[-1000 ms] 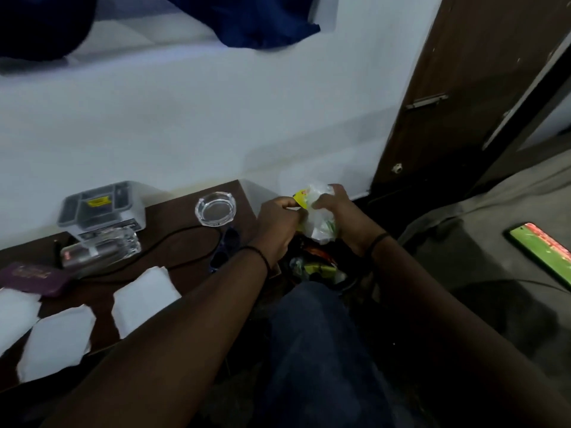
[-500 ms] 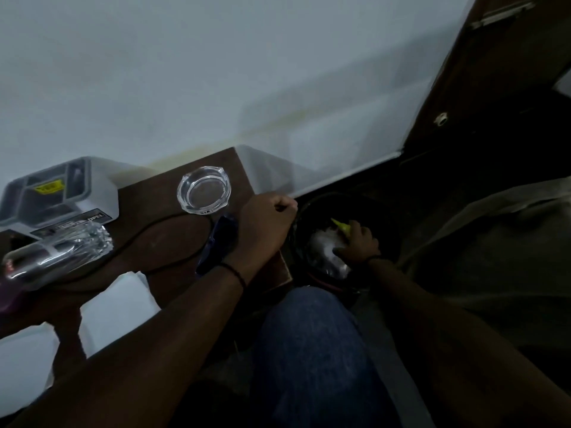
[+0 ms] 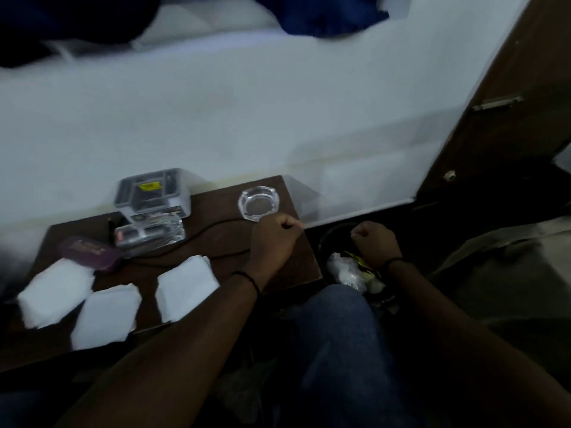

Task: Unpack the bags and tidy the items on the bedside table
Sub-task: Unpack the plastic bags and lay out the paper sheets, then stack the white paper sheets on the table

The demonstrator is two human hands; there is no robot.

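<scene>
The dark wooden bedside table [image 3: 216, 211] holds three white folded packets [image 3: 185, 287], a purple case [image 3: 89, 253], a clear wrapped pack [image 3: 150, 234], a grey box [image 3: 153, 193] and a glass ashtray [image 3: 259, 203]. My left hand [image 3: 273, 239] is a loose fist over the table's right edge, just below the ashtray. My right hand [image 3: 375, 242] is a closed fist above a black bin [image 3: 332, 236] beside the table. A crumpled clear plastic bag [image 3: 347, 271] with a yellow wrapper lies in the bin. Neither hand holds anything I can see.
A black cable [image 3: 197, 239] runs across the table. A white wall stands behind it, and a brown door [image 3: 506, 112] is at the right. My knee in blue jeans [image 3: 336, 335] is below the bin. Grey bedding [image 3: 509, 273] lies at the right.
One second ago both hands held the clear plastic bag. The right hand pushed it down into the bin, then let go and rose above it. The left hand stayed by the table edge.
</scene>
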